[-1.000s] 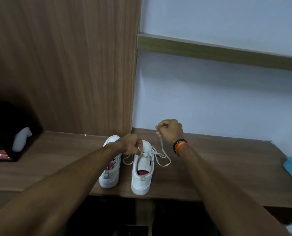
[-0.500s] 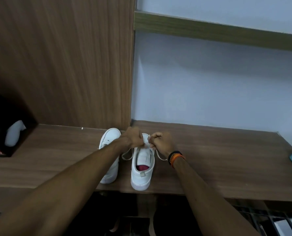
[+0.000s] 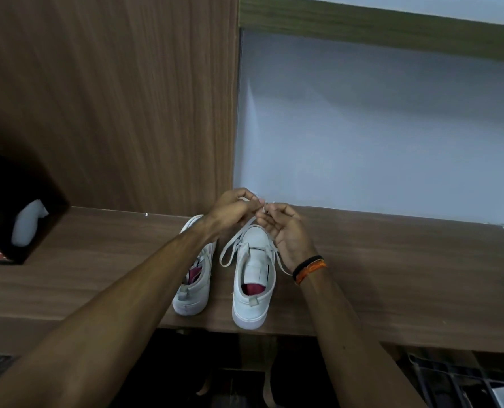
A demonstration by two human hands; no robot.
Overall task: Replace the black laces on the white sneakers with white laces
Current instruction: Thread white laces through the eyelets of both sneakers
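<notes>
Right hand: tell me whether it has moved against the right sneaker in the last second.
Yes. The right hand has come in from beside the right sneaker to over its toe, meeting the left hand.

Both arms reach forward, hands meeting close together. The left hand (image 3: 232, 208) and right hand (image 3: 286, 231) each pinch something with curled fingers
</notes>
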